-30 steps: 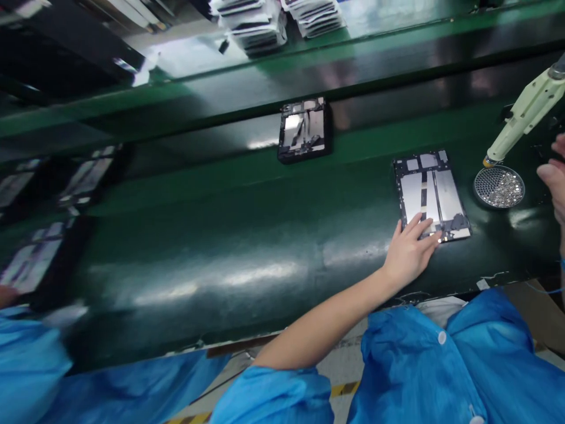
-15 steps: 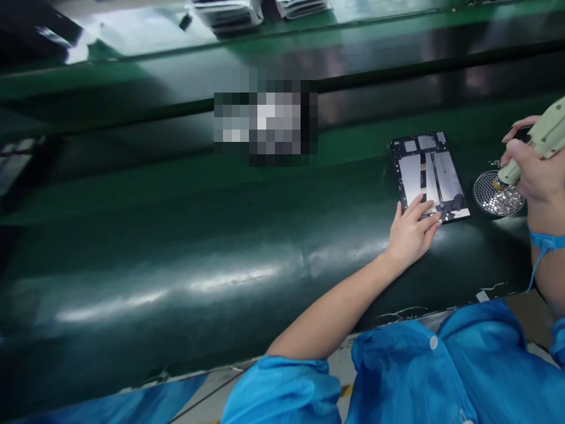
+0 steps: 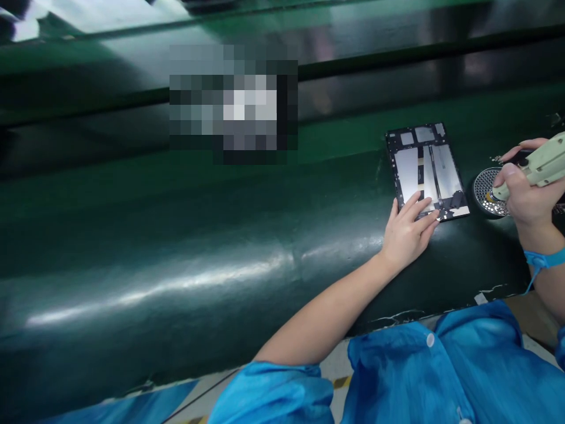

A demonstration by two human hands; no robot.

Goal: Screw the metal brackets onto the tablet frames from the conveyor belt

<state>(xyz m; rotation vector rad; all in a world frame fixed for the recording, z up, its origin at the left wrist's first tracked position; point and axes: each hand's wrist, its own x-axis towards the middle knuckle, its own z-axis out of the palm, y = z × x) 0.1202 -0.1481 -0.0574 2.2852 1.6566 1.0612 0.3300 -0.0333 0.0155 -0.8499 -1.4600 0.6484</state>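
An opened tablet [image 3: 448,162] lies on the green bench top, its silver plates and black cables facing up. My left hand [image 3: 408,229] rests on the tablet's lower edge with the fingers spread. To its right, my right hand [image 3: 527,194] is wrapped round a pale green electric screwdriver [image 3: 547,162]. The tip of the screwdriver is over a round metal dish [image 3: 483,185] with holes, where small shiny screws lie; whether it touches them I cannot tell. My right hand hides part of the dish. A blue band [image 3: 547,259] circles my right wrist.
The green bench [image 3: 176,235] runs across the view, with a raised ledge [image 3: 353,41] along its back. A blurred-out patch covers the middle of the back. A few loose screws [image 3: 497,158] lie behind the dish. The bench's front edge is worn.
The view has shifted slightly. My right hand and the screwdriver have moved a little toward me and cover more of the dish. My left hand stays on the tablet.
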